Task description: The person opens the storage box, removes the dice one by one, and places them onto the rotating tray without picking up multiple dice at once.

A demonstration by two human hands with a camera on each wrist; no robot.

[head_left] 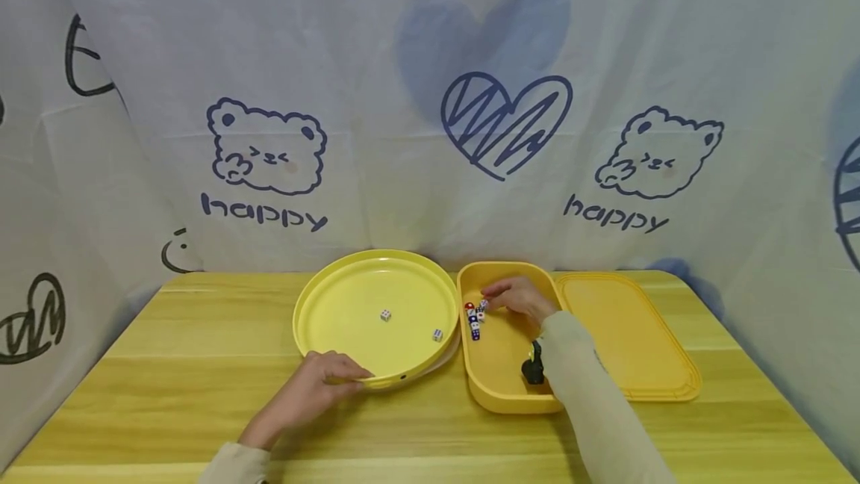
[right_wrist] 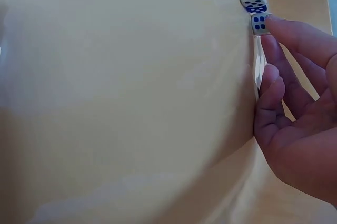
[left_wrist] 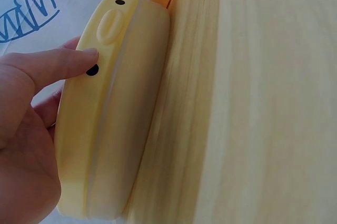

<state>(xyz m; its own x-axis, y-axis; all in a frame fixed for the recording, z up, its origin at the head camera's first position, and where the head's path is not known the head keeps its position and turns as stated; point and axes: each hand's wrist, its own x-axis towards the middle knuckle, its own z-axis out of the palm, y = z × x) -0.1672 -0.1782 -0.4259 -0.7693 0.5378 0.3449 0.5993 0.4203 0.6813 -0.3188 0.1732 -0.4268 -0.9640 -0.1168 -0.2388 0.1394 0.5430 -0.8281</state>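
Note:
My left hand (head_left: 319,387) grips the near rim of a round yellow tray (head_left: 363,260), thumb on its outer side beside a black eye mark. Fingers wrap behind the rim in the left wrist view. Inside the tray lie two white dice, one die (head_left: 386,315) mid-tray and another die (head_left: 437,335) by the right edge. Within the deep orange box (head_left: 513,403), my right hand (head_left: 517,297) pinches a white die with blue pips (right_wrist: 259,23) between thumb and fingertip. Several blue, white and red dice (head_left: 474,326) cluster beside it along the box's left wall.
A flat orange lid (head_left: 625,334) lies right of the box. A small black object (head_left: 534,368) shows by the right sleeve; whether it is on the wrist or in the box I cannot tell. A printed cloth (head_left: 403,133) hangs behind the wooden table (head_left: 201,364).

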